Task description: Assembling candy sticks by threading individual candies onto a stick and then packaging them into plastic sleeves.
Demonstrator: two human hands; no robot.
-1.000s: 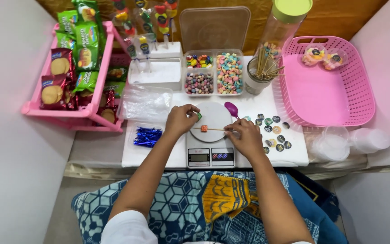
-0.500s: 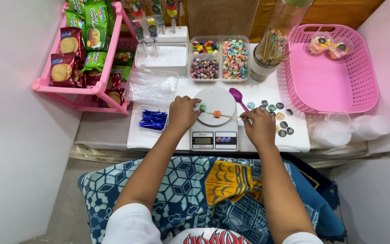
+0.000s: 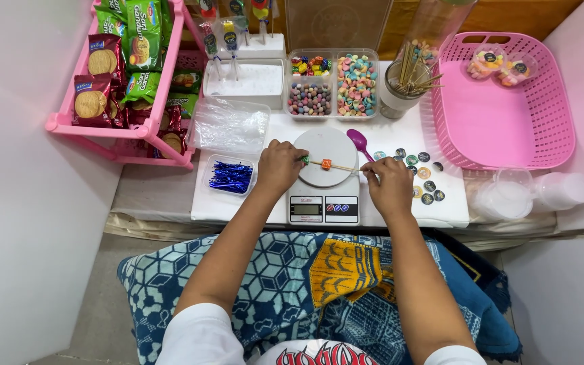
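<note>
- A thin wooden skewer is held level above the round white plate of a kitchen scale, running left to right across the plate's middle.
- An orange candy piece is seen threaded near the skewer's midpoint, over the plate's centre.
- A green candy piece is seen at the skewer's left end, pinched at the fingertips of the left hand.
- The skewer's right end is gripped by the fingertips of the right hand, just beyond the plate's right edge.
- The scale is set on the white desk, its display facing the person.
</note>
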